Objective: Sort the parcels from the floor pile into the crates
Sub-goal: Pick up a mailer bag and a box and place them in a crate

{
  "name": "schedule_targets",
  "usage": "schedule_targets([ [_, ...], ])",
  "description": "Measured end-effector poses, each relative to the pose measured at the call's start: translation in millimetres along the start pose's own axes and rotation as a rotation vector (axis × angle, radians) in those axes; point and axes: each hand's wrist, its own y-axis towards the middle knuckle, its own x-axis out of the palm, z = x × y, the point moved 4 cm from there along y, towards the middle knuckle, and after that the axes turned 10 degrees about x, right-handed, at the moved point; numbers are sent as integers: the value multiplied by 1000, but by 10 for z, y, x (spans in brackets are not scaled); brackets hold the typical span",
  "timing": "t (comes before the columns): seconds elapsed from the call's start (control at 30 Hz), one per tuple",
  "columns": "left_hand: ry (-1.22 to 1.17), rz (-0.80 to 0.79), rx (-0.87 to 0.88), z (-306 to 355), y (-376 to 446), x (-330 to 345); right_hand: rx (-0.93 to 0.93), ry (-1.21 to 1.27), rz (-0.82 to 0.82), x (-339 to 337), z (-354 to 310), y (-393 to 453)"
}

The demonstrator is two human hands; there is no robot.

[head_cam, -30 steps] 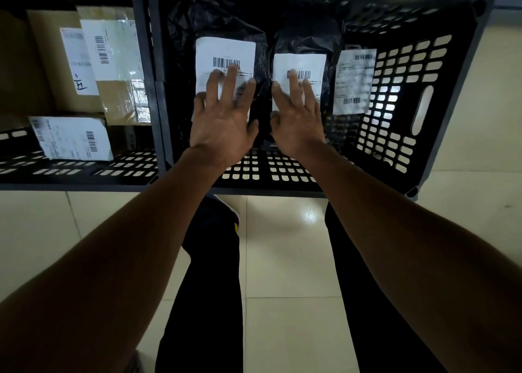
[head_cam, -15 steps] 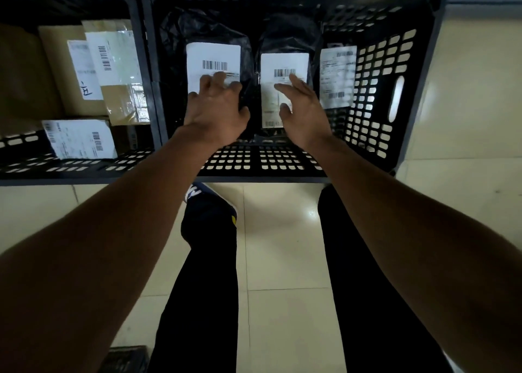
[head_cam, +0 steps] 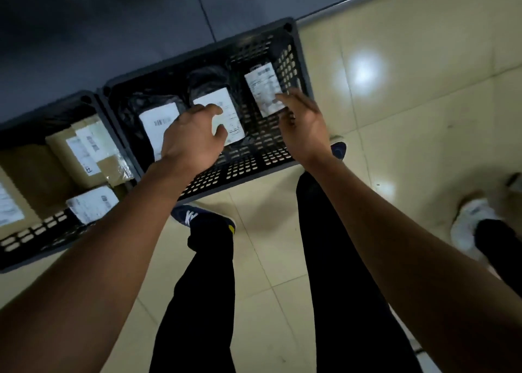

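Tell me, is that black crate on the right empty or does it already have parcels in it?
Not empty. The right crate holds three dark bagged parcels with white labels, lined up side by side; bare slotted floor shows nearer the person.

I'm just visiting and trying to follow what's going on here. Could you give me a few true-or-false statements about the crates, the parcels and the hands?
1. The right-hand crate holds three black parcels with white labels. True.
2. The left hand grips a parcel. False: it holds nothing.
3. The left-hand crate holds brown cardboard parcels. True.
4. The right hand holds a parcel over the floor. False: it is empty, by the right-hand crate.
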Motion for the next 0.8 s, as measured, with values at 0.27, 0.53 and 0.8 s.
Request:
schedule_targets([
  [0.27,80,5,203,1798,238,-571,166,124,112,-1658,462,-353],
  [0.53,163,-36,352,4103,362,-728,267,285,188,-3358,1284,-751],
  [0.8,180,-67,511,6018,346,-694,332,316,273,-4943,2109,-1189],
])
